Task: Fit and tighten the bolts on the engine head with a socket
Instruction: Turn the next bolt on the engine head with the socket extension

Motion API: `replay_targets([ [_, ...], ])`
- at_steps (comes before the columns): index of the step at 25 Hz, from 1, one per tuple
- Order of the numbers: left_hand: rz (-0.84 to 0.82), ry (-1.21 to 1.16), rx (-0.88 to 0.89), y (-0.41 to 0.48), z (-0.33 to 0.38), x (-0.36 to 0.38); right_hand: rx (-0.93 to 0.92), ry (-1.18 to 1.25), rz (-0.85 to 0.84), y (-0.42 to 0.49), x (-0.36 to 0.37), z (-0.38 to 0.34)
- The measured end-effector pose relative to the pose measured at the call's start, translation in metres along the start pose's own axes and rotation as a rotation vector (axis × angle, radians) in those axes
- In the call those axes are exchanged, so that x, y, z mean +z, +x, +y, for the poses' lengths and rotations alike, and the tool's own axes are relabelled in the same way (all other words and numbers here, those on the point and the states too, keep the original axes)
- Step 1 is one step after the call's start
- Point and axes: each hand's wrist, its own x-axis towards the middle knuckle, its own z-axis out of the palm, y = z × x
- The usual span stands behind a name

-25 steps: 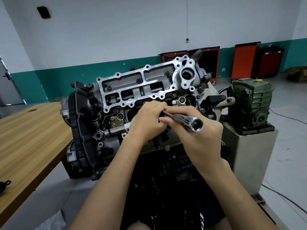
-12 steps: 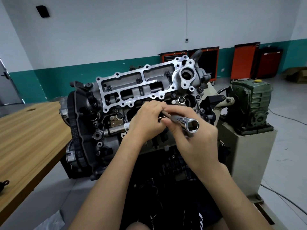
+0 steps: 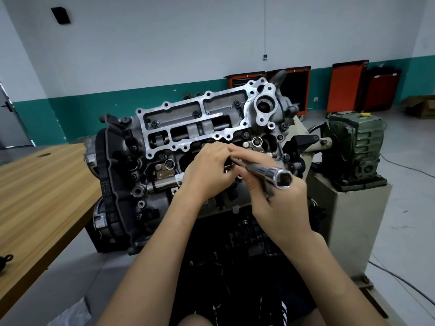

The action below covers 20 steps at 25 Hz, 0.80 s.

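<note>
The engine head (image 3: 200,128) stands tilted toward me on a stand, its bright aluminium cover frame on top with several dark bolts in it. A long chrome socket (image 3: 270,174) points its open hex end at me, its far end hidden under my fingers. My right hand (image 3: 275,198) grips the socket's shaft from below. My left hand (image 3: 209,170) has its fingers curled over the socket's far end against the head; what it pinches there is hidden.
A wooden table (image 3: 40,191) stands at the left with a small black piece (image 3: 5,260) on its near edge. A green gearbox (image 3: 353,149) sits on a grey pedestal (image 3: 353,222) at the right. Orange tool cabinets (image 3: 346,85) line the back wall. Cables (image 3: 400,281) lie on the floor.
The socket's open end has dropped slightly and turned more toward me in my right hand. Both hands stay at the same spot on the head.
</note>
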Motion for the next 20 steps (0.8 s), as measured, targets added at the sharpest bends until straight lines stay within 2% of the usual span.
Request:
replay_targets([
  [5,-0.054,0.077,0.007,0.0008,-0.0013,0.0012,0.034,0.028,0.109,0.0053,-0.0028,0.0018],
  [9,-0.008,0.001,0.005,-0.0002,0.0001,-0.0006,-0.014,-0.003,0.004,0.0003,0.0005,-0.0006],
  [14,-0.051,0.073,0.011,0.0017,-0.0011,0.0001,0.031,0.031,0.11,0.0037,-0.0005,0.0032],
  [18,-0.012,-0.004,-0.012,-0.0002,-0.0008,-0.001,-0.028,0.003,0.001,-0.0017,0.0028,-0.0005],
  [20,-0.023,0.011,-0.024,-0.0003,0.0,-0.001,-0.025,-0.04,0.014,-0.0006,0.0003,0.0018],
])
